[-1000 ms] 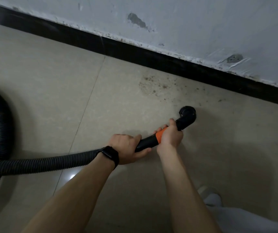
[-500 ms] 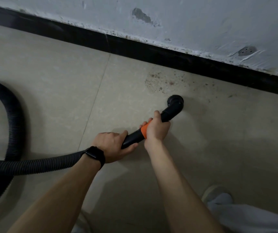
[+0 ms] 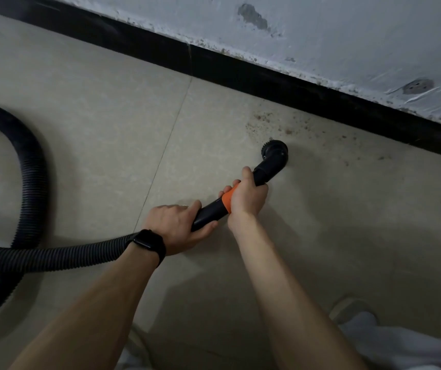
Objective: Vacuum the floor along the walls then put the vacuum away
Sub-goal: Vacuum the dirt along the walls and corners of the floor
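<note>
Gripping smooth black rigid wand [image 3: 210, 213] with left hand [image 3: 176, 225], fingers curled round its rear end, just ahead of ribbed corrugated black hose [image 3: 54, 256]. Clamping matte orange collar [image 3: 227, 198] with right hand [image 3: 247, 198], thumb laid along the wand toward the bent elbow piece. Ending in round black brush head [image 3: 274, 153], short bristles showing at the rim, set down on glossy mottled beige floor tile [image 3: 94, 116]. Near flat black baseboard [image 3: 240, 73] but apart from it. Parked at lower edge of a scatter of brown dirt specks [image 3: 275, 124]. Above the baseboard, rough white wall [image 3: 347, 36], paint chipped along the bottom, grey gouges. Looping hose wide at far left, crossing itself there. Wearing black rectangular watch [image 3: 147, 243] on left wrist. Showing pale rounded shoe [image 3: 347, 308] at lower right.

Versus half a second ago: same two grips, brush head closer to the speck patch, more directly below it. Versus a second ago: was well off to the patch's lower right.
</note>
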